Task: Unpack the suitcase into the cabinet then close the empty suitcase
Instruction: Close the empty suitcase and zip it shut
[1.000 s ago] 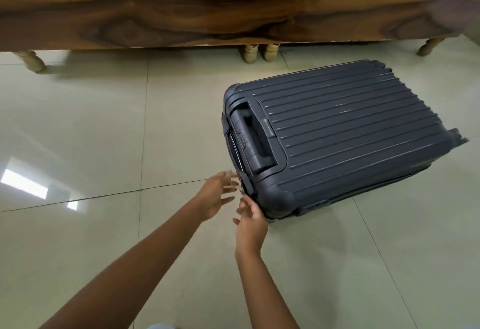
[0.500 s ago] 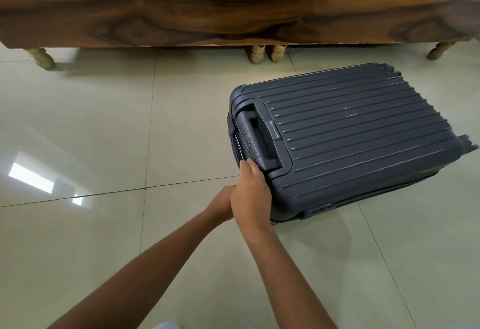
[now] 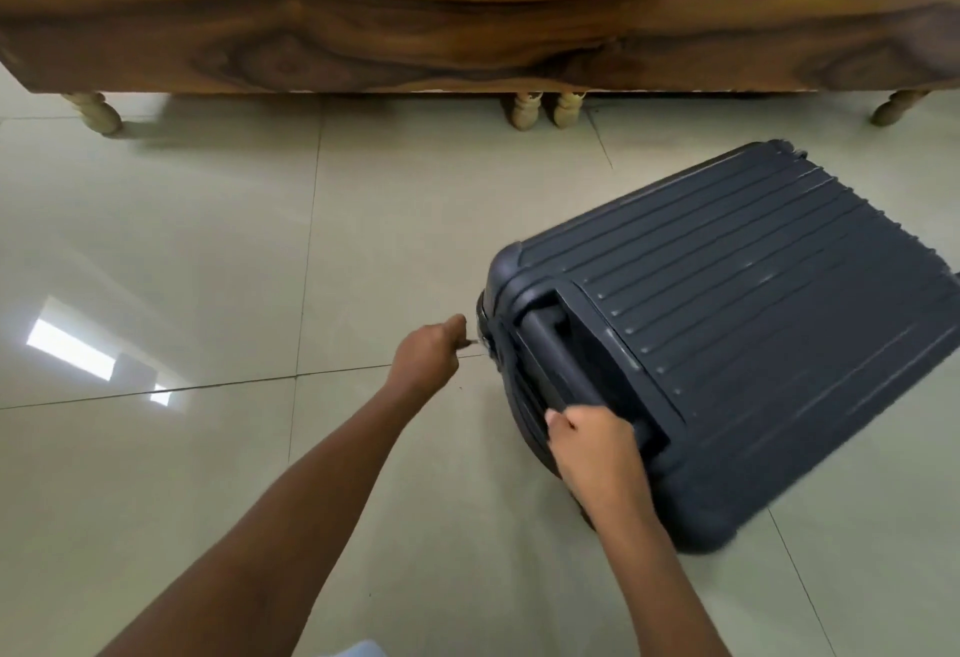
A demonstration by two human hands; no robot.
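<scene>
Since half a second ago my hands have parted. The left hand (image 3: pixel 426 357) now sits out to the left of the suitcase (image 3: pixel 753 318), and the right hand (image 3: pixel 592 443) has stayed at the near end of the handle (image 3: pixel 550 360). The left is closed into a loose fist, pinching a small metal zip pull (image 3: pixel 470 343) just off the suitcase's left end. The right is curled over the handle's near end, thumb toward the left. The suitcase lies flat and closed on the tiled floor (image 3: pixel 182 267), right of centre, near the wooden cabinet (image 3: pixel 467 22) standing on turned legs at the far side. I cannot see the right fingertips, which are tucked behind the hand. The zip line is blurred and dark, the suitcase's right corner is cut off by the frame edge, and only the cabinet's lower part shows.
</scene>
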